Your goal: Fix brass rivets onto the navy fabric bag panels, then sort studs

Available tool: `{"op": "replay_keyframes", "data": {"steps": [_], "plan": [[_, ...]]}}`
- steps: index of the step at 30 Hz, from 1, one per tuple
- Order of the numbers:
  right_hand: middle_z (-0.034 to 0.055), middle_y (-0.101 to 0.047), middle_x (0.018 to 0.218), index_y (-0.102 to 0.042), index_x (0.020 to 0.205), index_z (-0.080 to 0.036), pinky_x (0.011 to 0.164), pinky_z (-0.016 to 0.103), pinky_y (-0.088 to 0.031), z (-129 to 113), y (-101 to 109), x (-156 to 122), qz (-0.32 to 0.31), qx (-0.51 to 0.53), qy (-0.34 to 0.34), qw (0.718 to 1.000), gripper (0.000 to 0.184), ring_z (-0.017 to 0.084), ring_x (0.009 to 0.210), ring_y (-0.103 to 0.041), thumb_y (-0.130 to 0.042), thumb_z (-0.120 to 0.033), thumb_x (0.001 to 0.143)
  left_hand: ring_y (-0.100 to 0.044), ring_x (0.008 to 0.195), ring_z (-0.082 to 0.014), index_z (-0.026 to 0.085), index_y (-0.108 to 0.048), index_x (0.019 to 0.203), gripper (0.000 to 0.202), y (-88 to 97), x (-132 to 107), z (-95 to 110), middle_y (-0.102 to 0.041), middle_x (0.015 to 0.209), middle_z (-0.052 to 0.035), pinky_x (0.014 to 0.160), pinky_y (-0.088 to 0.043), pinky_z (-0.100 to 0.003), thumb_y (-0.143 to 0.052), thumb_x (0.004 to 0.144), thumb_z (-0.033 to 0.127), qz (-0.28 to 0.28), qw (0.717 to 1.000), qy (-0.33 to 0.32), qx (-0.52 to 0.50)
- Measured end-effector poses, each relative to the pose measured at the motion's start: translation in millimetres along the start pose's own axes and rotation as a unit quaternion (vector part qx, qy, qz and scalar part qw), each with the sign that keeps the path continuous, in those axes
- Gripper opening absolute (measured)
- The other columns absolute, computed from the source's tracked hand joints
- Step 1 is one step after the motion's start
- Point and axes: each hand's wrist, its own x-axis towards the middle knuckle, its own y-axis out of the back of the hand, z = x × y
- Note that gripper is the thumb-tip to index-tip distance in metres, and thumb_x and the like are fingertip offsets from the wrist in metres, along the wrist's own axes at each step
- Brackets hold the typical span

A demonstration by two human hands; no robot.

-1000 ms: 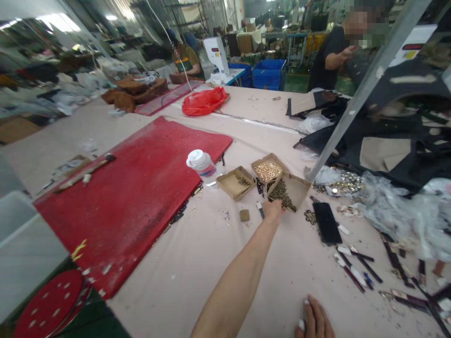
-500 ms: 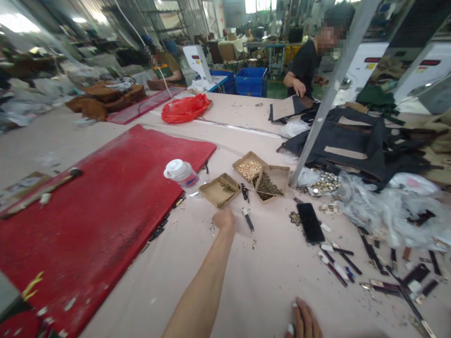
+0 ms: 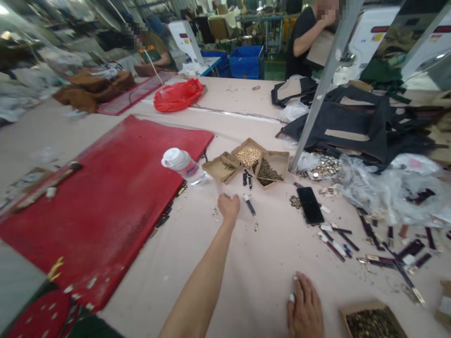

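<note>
My left hand [image 3: 229, 206] rests on the table with its fingers curled closed, and whatever they may pinch is hidden. Just ahead of it stands a shallow cardboard box [image 3: 214, 170] with a few small metal studs. To its right lies a short dark strap with a white end [image 3: 249, 205]; small metal bits [image 3: 215, 213] are scattered to its left. My right hand [image 3: 306, 305] lies flat and empty near the front, white wrapping on two fingertips. A cardboard box of dark bronze studs [image 3: 371, 324] is to its right.
A red padded mat [image 3: 105, 188] covers the left side, with a clear bottle [image 3: 183, 165] at its edge. More stud boxes [image 3: 248, 152] stand beyond my left hand. A phone [image 3: 310, 205], loose straps and a metal post [image 3: 324, 89] are rightward. Two people work across the table.
The view has tipped down, bringing the bronze stud box into sight. The shallow box sits farther from my left hand, against the other boxes. The co-worker at right has raised a hand.
</note>
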Motion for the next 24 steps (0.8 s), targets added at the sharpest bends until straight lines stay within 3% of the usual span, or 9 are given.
{"op": "replay_keyframes", "data": {"steps": [2, 4, 7, 11, 17, 24], "plan": [[0.0219, -0.048, 0.148, -0.042, 0.149, -0.01, 0.106, 0.058, -0.041, 1, 2, -4, 0.002, 0.01, 0.005, 1.0, 0.06, 0.04, 0.136, -0.043, -0.047, -0.041, 0.098, -0.059, 0.111, -0.0301, 0.016, -0.058, 0.112, 0.039, 0.0, -36, -34, -0.062, 0.111, -0.0144, 0.096, -0.047, -0.042, -0.064, 0.08, 0.037, 0.06, 0.994, -0.034, 0.079], [0.0218, -0.049, 0.147, -0.044, 0.148, -0.01, 0.106, 0.058, -0.041, 3, 2, -8, 0.011, 0.025, 0.007, 1.0, 0.059, 0.04, 0.135, -0.044, -0.047, -0.042, 0.098, -0.057, 0.113, -0.0315, 0.016, -0.057, 0.116, 0.046, -3.0, -61, -62, -0.057, 0.117, -0.0161, 0.095, -0.047, -0.042, -0.066, 0.08, 0.043, 0.054, 0.99, -0.056, 0.12], [0.0218, -0.049, 0.147, -0.045, 0.147, -0.01, 0.106, 0.059, -0.041, 5, 1, -11, 0.013, 0.04, 0.003, 0.999, 0.059, 0.04, 0.135, -0.044, -0.047, -0.043, 0.098, -0.057, 0.11, -0.0306, 0.016, -0.059, 0.118, 0.043, -10.2, -73, -83, -0.056, 0.114, -0.0151, 0.094, -0.048, -0.041, -0.062, 0.085, 0.044, 0.024, 0.986, -0.094, 0.134], [0.0228, -0.047, 0.148, -0.043, 0.148, -0.009, 0.107, 0.06, -0.039, 5, 3, -12, 0.004, 0.034, -0.006, 0.999, 0.06, 0.041, 0.135, -0.043, -0.046, -0.042, 0.098, -0.057, 0.103, -0.0272, 0.017, -0.063, 0.113, 0.031, -18.6, -57, -80, -0.057, 0.106, -0.0128, 0.092, -0.047, -0.038, -0.055, 0.091, 0.037, 0.02, 0.983, -0.117, 0.138], [0.0235, -0.047, 0.148, -0.043, 0.147, -0.008, 0.108, 0.059, -0.039, 5, 7, -11, -0.004, 0.038, -0.002, 0.999, 0.059, 0.04, 0.136, -0.042, -0.048, -0.039, 0.097, -0.058, 0.096, -0.0253, 0.015, -0.069, 0.106, 0.033, -24.8, -28, -62, -0.061, 0.106, -0.0138, 0.088, -0.045, -0.035, -0.049, 0.094, 0.038, 0.002, 0.979, -0.129, 0.158], [0.0217, -0.046, 0.15, -0.039, 0.151, -0.014, 0.107, 0.062, -0.039, 1, 10, -2, 0.014, 0.071, -0.026, 0.997, 0.059, 0.04, 0.135, -0.042, -0.044, -0.04, 0.099, -0.06, 0.08, -0.0211, 0.016, -0.071, 0.088, 0.032, -11.1, -9, -48, -0.066, 0.083, -0.0089, 0.077, -0.042, -0.031, -0.048, 0.094, 0.038, -0.028, 0.981, -0.127, 0.147]]}}
